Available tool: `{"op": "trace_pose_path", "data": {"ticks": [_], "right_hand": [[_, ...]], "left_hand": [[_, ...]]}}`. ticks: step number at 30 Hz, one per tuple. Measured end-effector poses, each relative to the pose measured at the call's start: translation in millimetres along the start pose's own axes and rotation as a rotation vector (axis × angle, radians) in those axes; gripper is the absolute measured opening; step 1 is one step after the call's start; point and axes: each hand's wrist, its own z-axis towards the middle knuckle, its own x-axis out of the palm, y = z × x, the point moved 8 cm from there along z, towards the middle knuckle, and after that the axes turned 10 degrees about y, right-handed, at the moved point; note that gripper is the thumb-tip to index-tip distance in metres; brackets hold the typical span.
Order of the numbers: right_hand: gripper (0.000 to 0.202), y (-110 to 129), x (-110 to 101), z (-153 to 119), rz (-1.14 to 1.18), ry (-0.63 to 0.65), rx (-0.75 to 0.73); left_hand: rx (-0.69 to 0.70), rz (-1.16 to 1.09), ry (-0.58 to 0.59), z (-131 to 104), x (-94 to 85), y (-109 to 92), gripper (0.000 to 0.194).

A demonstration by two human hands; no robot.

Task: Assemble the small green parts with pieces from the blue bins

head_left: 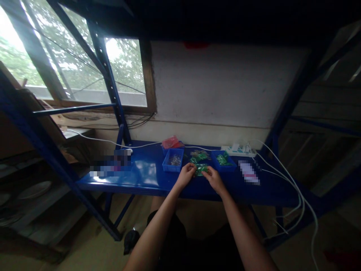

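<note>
Between both hands, a small shiny green plastic packet [200,170] is held low over the blue table. My left hand [187,174] pinches its left edge. On the right edge, the fingers of my right hand [213,177] are closed. Just beyond lies a loose pile of green packets [199,155] with some clear ones. A blue bin [173,165] with small clear or silvery pieces stands left of my hands. To their right, another blue bin [231,166] holds more green packets. What is inside the held packet is too small to tell.
Red packets [170,142] lie on a bin at the back. A white power strip [239,151] sits at the back right, its white cables [293,184] hanging over the right side. Blurred-out items lie on both sides of the blue tabletop [146,171]. Blue rack posts [105,75] frame the space.
</note>
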Motion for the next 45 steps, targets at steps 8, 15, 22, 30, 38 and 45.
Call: {"op": "trace_pose_path", "data": {"ticks": [8,15,22,30,38,45], "right_hand": [[0.017,4.8,-1.7,-2.1,0.067,-0.027,0.002],[0.022,-0.4,0.9,0.8,0.049,0.006,0.090],[0.019,1.3,2.4,-1.8,-0.013,0.061,0.067],[0.019,-1.4,5.0,-1.3,-0.077,0.109,0.047],[0.018,4.2,8.3,-1.8,-0.038,0.113,0.033],[0.018,9.5,9.0,-3.4,-0.041,0.115,0.038]], "left_hand": [[-0.012,0.163,0.131,-6.1,11.0,-4.9,0.040],[0.012,0.143,0.099,-5.7,8.0,-7.5,0.035],[0.022,0.058,0.232,-4.5,18.3,-5.0,0.029],[0.011,0.124,0.277,-8.1,18.6,-4.9,0.034],[0.048,0.167,0.286,-10.1,21.7,-11.8,0.033],[0.045,0.168,0.323,-8.3,22.3,-7.8,0.033]]}}
